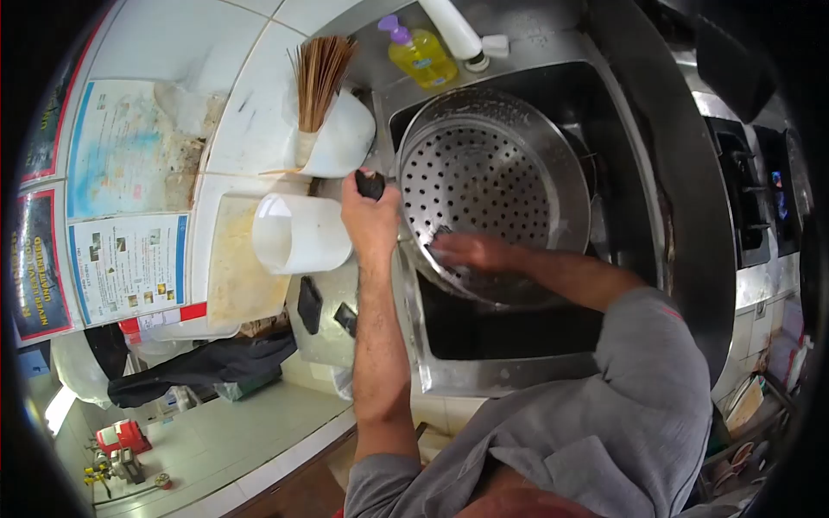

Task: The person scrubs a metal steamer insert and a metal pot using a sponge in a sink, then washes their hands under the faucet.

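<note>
A large round metal steamer pan (484, 177) with a perforated bottom is tilted in the sink. At its left side, my left hand (371, 216) is closed around a black handle (370, 185). Lower down, my right hand (475, 252) is against the pan's near inner wall, fingers closed on a dark scrubbing pad (439, 236). That hand is slightly blurred, and part of the pad is hidden under the fingers.
A yellow soap bottle (421, 57) with a purple pump stands behind the sink (484, 376), beside a white tap (455, 33). Left are a white container (298, 233), a bundle of sticks (321, 82) in a white holder, and two dark pads (309, 305).
</note>
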Demonstrator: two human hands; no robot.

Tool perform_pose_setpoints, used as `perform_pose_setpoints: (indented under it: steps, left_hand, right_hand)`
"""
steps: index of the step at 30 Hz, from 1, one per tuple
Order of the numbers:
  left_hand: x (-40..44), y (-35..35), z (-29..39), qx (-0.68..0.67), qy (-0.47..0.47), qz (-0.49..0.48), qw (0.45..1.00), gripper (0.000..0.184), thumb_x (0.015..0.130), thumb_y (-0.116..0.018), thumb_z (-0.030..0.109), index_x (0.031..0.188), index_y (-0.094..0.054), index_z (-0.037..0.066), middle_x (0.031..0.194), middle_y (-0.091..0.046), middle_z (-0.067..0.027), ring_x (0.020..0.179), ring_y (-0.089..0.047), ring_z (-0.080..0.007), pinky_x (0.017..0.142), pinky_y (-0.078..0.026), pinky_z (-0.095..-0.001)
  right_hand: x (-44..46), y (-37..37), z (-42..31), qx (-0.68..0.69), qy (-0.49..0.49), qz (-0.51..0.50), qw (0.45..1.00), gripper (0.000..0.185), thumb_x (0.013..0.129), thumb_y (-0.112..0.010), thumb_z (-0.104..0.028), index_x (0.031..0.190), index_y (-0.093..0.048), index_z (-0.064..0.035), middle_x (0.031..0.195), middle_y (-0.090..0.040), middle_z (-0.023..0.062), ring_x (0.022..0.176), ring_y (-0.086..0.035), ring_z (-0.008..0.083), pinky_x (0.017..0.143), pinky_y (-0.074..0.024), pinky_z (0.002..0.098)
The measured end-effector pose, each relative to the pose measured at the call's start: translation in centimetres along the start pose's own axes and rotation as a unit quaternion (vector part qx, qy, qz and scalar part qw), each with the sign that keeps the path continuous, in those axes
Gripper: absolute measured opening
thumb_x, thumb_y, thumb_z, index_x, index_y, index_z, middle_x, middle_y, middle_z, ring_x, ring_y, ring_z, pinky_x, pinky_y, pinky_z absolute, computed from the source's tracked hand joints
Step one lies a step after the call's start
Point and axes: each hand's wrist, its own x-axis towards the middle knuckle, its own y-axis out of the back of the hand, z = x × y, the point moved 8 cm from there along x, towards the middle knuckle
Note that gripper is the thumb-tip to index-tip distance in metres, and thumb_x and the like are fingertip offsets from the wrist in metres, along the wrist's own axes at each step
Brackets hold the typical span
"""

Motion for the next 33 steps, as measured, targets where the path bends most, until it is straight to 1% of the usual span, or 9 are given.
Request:
perform_pose_setpoints:
  steps: [3,10,13,17,21,24,29,31,33]
  left_hand:
    - [0.2,-0.1,-0.1,-0.025,0.0,0.002,1.0,0.04,0.07,-0.061,0.007,0.107,-0.048,0.0,0.065,-0.053,-0.0053,0.045,-0.048,-0.0109,0.041,-0.041,-0.0257]
    - [0.4,-0.2,-0.2,-0.038,0.0,-0.004,0.999,0.039,0.07,-0.061,0.005,0.106,-0.047,0.0,0.063,-0.052,-0.0046,0.044,-0.048,-0.0109,0.04,-0.04,-0.0249]
    - [0.3,-0.2,-0.2,-0.035,-0.006,0.005,0.999,0.039,0.07,-0.061,0.005,0.105,-0.047,0.0,0.064,-0.052,-0.0048,0.044,-0.048,-0.0111,0.04,-0.04,-0.0249]
    - [0.5,-0.3,0.3,-0.016,-0.003,0.0,1.0,0.038,0.07,-0.06,0.005,0.105,-0.047,0.0,0.066,-0.053,-0.0052,0.044,-0.048,-0.0113,0.04,-0.04,-0.0251]
    - [0.4,-0.1,-0.1,-0.02,0.0,-0.001,1.0,0.038,0.069,-0.061,0.005,0.104,-0.047,0.0,0.068,-0.052,-0.0054,0.045,-0.048,-0.0111,0.04,-0.04,-0.0248]
    - [0.6,-0.1,-0.1,-0.021,-0.007,-0.009,1.0,0.038,0.07,-0.061,0.005,0.104,-0.047,0.0,0.068,-0.052,-0.0055,0.045,-0.048,-0.0108,0.039,-0.04,-0.0247]
    - [0.6,-0.3,-0.1,-0.035,0.004,-0.002,0.999,0.039,0.07,-0.061,0.005,0.106,-0.047,0.0,0.068,-0.052,-0.0055,0.044,-0.047,-0.0105,0.039,-0.039,-0.0248]
    - [0.4,-0.4,0.2,-0.032,0.0,-0.006,0.999,0.038,0.07,-0.061,0.005,0.106,-0.047,0.0,0.068,-0.052,-0.0053,0.044,-0.047,-0.0105,0.039,-0.039,-0.0246]
    - [0.3,-0.3,0.0,-0.034,-0.001,-0.009,0.999,0.038,0.07,-0.061,0.005,0.105,-0.046,0.0,0.068,-0.052,-0.0051,0.044,-0.047,-0.0104,0.039,-0.039,-0.0245]
  right_hand:
    - [7.4,6.9,5.4,-0.098,0.129,0.21,0.964,0.029,0.084,-0.046,-0.006,0.112,-0.055,-0.0022,0.115,-0.056,0.016,0.108,-0.052,0.0287,0.096,-0.0389,0.0364]
    - [-12.2,11.0,21.8,-0.225,-0.407,0.259,0.847,0.018,0.078,-0.047,-0.002,0.089,-0.061,-0.0019,0.091,-0.061,0.0183,0.091,-0.059,0.0308,0.077,-0.0455,0.042]
    - [-12.6,2.8,8.1,-0.103,-0.141,0.212,0.961,0.037,0.062,-0.055,0.007,0.096,-0.06,-0.0058,0.099,-0.057,0.0142,0.093,-0.055,0.0314,0.081,-0.0434,0.0394]
    - [1.3,0.4,-3.1,-0.079,0.051,0.18,0.979,0.027,0.086,-0.047,-0.023,0.101,-0.054,-0.0012,0.106,-0.053,0.0177,0.102,-0.05,0.0298,0.09,-0.0384,0.0385]
    - [6.7,11.0,8.9,-0.155,-0.067,0.461,0.871,0.015,0.078,-0.045,-0.007,0.088,-0.056,-0.003,0.086,-0.058,0.0182,0.079,-0.056,0.0317,0.074,-0.0447,0.0411]
    - [5.9,10.8,12.0,-0.207,-0.302,0.267,0.891,0.016,0.078,-0.046,-0.008,0.089,-0.057,-0.0034,0.091,-0.058,0.0204,0.082,-0.057,0.0323,0.075,-0.0459,0.0412]
    - [-3.0,1.0,1.9,-0.238,0.029,0.178,0.954,0.038,0.091,-0.041,-0.024,0.122,-0.049,-0.0039,0.121,-0.051,0.0184,0.112,-0.051,0.0299,0.094,-0.0417,0.0358]
    - [-4.9,4.4,12.3,0.073,-0.171,0.299,0.936,0.031,0.085,-0.048,-0.017,0.112,-0.054,-0.0023,0.111,-0.057,0.0179,0.105,-0.056,0.0282,0.086,-0.0463,0.0356]
    - [-4.6,12.3,16.2,-0.142,-0.354,0.317,0.868,0.023,0.078,-0.049,-0.005,0.1,-0.057,-0.001,0.098,-0.06,0.0187,0.092,-0.059,0.0288,0.076,-0.0485,0.0368]
